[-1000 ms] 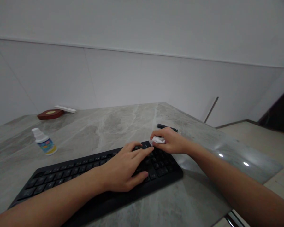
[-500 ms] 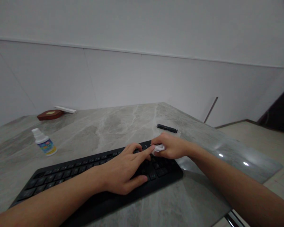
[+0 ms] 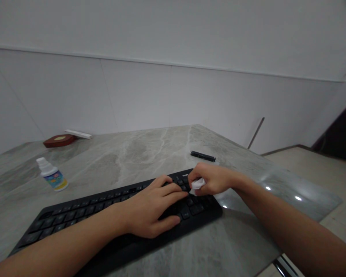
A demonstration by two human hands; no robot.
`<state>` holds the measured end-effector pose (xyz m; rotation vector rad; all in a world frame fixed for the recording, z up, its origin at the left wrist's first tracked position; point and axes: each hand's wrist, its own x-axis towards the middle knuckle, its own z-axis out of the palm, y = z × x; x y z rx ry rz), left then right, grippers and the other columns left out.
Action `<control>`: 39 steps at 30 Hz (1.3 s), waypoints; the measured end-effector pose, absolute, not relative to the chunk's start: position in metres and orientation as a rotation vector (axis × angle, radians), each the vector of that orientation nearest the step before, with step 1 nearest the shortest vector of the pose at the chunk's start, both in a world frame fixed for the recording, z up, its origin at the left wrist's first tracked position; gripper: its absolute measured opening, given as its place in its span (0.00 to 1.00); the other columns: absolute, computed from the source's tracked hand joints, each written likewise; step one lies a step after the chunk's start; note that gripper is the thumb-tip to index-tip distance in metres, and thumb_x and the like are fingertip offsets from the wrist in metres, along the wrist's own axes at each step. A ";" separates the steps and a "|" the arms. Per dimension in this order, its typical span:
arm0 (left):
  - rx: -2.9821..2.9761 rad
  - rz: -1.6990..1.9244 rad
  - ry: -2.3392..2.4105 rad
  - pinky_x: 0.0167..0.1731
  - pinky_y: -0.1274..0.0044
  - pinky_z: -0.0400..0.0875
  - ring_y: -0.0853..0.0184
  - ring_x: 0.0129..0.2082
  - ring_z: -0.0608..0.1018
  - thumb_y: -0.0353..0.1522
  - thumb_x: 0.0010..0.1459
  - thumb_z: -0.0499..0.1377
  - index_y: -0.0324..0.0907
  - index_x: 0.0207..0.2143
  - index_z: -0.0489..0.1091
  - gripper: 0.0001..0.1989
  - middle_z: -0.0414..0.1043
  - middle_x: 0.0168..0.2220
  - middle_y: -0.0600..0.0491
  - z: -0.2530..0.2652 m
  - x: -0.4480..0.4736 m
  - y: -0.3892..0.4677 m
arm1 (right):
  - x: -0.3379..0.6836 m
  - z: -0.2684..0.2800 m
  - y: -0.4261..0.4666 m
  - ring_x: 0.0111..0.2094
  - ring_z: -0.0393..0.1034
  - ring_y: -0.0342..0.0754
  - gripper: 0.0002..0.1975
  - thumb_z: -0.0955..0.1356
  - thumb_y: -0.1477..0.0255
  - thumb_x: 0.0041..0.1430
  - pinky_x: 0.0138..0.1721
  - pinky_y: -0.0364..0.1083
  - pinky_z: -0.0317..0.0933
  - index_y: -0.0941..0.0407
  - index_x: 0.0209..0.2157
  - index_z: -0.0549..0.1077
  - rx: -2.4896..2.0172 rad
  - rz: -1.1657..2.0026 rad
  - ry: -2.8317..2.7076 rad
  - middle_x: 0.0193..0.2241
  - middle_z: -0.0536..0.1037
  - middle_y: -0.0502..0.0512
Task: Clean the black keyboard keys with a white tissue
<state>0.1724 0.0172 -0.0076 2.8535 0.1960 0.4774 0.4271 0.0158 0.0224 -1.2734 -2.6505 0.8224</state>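
A black keyboard (image 3: 103,202) lies at a slant on the grey marbled table. My left hand (image 3: 154,209) rests palm down across its right half, fingers apart, covering many keys. Over the number keys at the right end, my right hand (image 3: 210,181) is closed around a crumpled white tissue (image 3: 197,185). The tissue touches or hangs just above the keys; I cannot tell which. Beyond the keyboard's right end lies a black pen-like item (image 3: 202,156).
A white spray bottle (image 3: 52,175) with a blue and yellow label stands at the left. Behind it sit a reddish-brown wooden object (image 3: 59,141) and a white strip (image 3: 78,134) by the wall. The marbled table (image 3: 150,150) ends at the right, with floor below.
My right hand has shifted slightly right with the tissue, away from my left fingertips. The left fingers have lowered onto the keys, and the brand mark at the keyboard's top right now shows.
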 end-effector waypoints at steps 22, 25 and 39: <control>2.891 0.471 0.176 0.58 0.59 0.65 0.53 0.52 0.68 0.34 0.64 0.58 0.37 0.57 0.70 0.20 0.69 0.52 0.41 -0.009 0.172 0.019 | 0.432 0.023 0.020 0.23 0.61 0.41 0.02 0.67 0.76 0.48 0.26 0.42 0.50 0.59 0.24 0.72 -1.427 0.645 -2.612 0.20 0.69 0.46; 2.894 0.446 0.174 0.58 0.59 0.65 0.53 0.52 0.68 0.34 0.64 0.58 0.36 0.57 0.70 0.20 0.69 0.52 0.41 -0.008 0.172 0.018 | 0.432 0.022 0.020 0.24 0.63 0.42 0.02 0.68 0.76 0.49 0.27 0.41 0.52 0.59 0.27 0.74 -1.380 0.727 -2.668 0.22 0.71 0.47; 2.891 0.452 0.190 0.57 0.58 0.66 0.53 0.52 0.69 0.34 0.64 0.58 0.36 0.56 0.70 0.20 0.70 0.52 0.41 -0.008 0.173 0.018 | 0.430 0.021 0.018 0.28 0.67 0.44 0.06 0.69 0.75 0.51 0.31 0.42 0.56 0.59 0.33 0.77 -1.410 0.547 -2.616 0.27 0.77 0.51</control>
